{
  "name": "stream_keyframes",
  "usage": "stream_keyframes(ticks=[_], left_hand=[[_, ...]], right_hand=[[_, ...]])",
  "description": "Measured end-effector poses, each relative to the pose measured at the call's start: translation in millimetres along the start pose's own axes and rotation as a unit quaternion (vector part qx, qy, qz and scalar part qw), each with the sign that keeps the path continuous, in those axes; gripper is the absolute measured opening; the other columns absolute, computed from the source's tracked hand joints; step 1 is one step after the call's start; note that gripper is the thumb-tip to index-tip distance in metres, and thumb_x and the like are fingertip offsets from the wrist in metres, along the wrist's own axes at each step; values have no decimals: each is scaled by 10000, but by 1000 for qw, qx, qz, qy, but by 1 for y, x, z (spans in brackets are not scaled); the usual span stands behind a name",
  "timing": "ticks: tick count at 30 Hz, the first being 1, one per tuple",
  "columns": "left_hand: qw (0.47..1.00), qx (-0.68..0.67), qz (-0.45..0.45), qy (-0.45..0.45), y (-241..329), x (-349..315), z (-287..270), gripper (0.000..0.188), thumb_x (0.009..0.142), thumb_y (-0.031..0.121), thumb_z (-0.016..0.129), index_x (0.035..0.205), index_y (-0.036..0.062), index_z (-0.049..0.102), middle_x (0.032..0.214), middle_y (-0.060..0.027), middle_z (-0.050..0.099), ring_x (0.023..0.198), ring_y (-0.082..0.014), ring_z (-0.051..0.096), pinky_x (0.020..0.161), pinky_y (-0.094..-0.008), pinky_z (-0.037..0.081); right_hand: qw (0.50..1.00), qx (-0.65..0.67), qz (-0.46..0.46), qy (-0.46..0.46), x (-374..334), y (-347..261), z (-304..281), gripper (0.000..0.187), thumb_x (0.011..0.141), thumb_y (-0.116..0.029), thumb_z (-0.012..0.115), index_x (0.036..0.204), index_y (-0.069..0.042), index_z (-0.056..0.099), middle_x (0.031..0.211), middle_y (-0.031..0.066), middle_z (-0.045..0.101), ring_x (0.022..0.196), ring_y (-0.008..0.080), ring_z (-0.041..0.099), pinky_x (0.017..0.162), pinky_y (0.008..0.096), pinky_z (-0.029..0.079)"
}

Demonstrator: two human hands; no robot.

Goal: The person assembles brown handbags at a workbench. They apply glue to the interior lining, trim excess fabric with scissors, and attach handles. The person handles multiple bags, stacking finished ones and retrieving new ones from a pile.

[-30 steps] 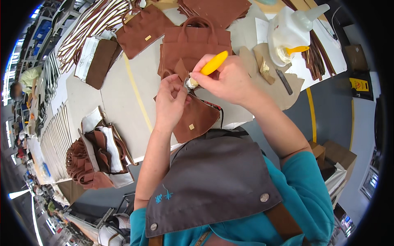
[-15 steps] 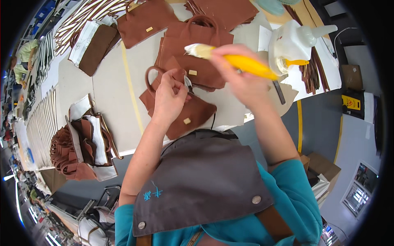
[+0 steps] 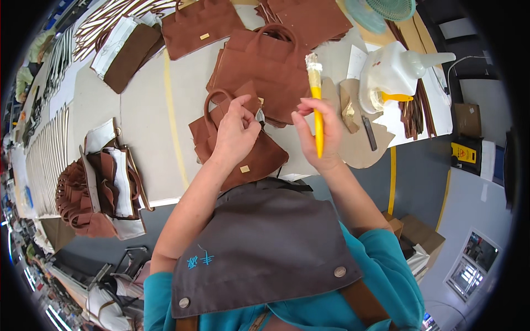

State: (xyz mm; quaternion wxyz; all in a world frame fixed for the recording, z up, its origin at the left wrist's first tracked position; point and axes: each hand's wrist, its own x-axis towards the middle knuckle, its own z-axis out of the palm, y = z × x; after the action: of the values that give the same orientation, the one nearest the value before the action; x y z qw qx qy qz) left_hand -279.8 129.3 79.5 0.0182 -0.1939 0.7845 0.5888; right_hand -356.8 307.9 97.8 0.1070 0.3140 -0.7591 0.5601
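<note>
My right hand (image 3: 321, 135) is closed round the yellow handle of a brush (image 3: 317, 105). The brush stands bristles up, with white paste on its tip. My left hand (image 3: 236, 132) has its fingers bent over a small brown handbag piece (image 3: 259, 151) with a rolled handle and a gold plate, seeming to grip its upper edge. The fingertips partly hide that spot. Just beyond lies a stack of larger brown bag panels with handles (image 3: 237, 63). To the right is a white plastic bottle (image 3: 389, 69) with a nozzle, a yellow-handled brush (image 3: 396, 97) against its side.
A dark flat tool (image 3: 369, 133) lies on a beige sheet at the right edge. At left stands a bundle of brown bag parts (image 3: 88, 193). Far back are another bag panel (image 3: 199, 27), a brown-and-white stack (image 3: 130, 60) and a green fan-like grille (image 3: 392, 6).
My right hand has drawn the brush back and down, turning it from slanting to upright. My left hand stays at the small bag piece, its fingers slightly shifted.
</note>
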Motion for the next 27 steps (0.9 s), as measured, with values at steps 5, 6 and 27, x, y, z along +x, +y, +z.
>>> stream_keyframes(ticks=[5,6,27], left_hand=[[999,-41,-18,-16,3,-6,-5,583,870,-4,548,1407,-47,325,865,-48,559,690,-105,602,633,-243,518],[997,-66,-31,-22,3,-9,-6,595,868,-6,551,1413,-43,317,864,-47,557,693,-107,601,634,-242,518],[957,23,-217,191,-155,-106,-55,282,889,204,677,1098,21,637,900,-75,663,820,-174,623,733,-314,511]], right_hand=[[992,74,103,-13,-6,18,34,367,841,-14,690,1181,-56,560,964,75,574,781,126,601,708,260,508],[990,75,118,-17,-5,24,43,382,838,-17,694,1191,-60,554,968,75,573,776,124,602,704,258,508],[984,-84,35,-152,-12,38,55,462,778,81,621,1203,-84,547,1090,85,591,745,171,617,718,292,512]])
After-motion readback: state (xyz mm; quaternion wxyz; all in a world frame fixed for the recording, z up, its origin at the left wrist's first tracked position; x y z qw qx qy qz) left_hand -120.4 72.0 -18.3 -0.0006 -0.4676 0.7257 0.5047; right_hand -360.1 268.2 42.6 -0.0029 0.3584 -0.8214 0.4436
